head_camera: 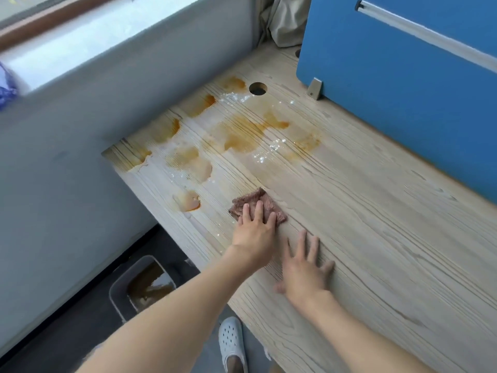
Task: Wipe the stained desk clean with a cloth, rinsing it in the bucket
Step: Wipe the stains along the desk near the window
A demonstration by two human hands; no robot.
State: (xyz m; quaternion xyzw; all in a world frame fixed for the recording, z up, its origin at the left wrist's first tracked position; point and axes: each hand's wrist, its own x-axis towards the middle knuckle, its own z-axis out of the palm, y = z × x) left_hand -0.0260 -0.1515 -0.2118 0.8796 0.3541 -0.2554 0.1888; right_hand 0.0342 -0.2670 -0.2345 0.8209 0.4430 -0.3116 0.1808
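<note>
Cloth (254, 198): a brownish-pink, folded pad lying flat on the worktop (363, 238), near its left end and just right of the nearest stain. The left grip (254, 227), a bare hand, presses down on the near half of the cloth with straight fingers; it is released, not clenched, and the fingers are not curled round the fabric. The right grip (304, 267) lies palm down on bare worktop just near and right of the left grip, fingers spread, released and holding nothing. It does not touch the cloth.

Stains (242, 133): orange-brown patches with wet edges cover the far left part of the worktop, from its left edge to a round cable hole (257, 88). White specks lie among them. The surface to the right of the cloth shows plain wood grain.

Bucket (115, 289): a grey container on the floor below the worktop's left end, holding brownish water. A white perforated shoe (232, 343) stands on the floor near it. A blue partition (403, 76) rises along the worktop's far right edge.
</note>
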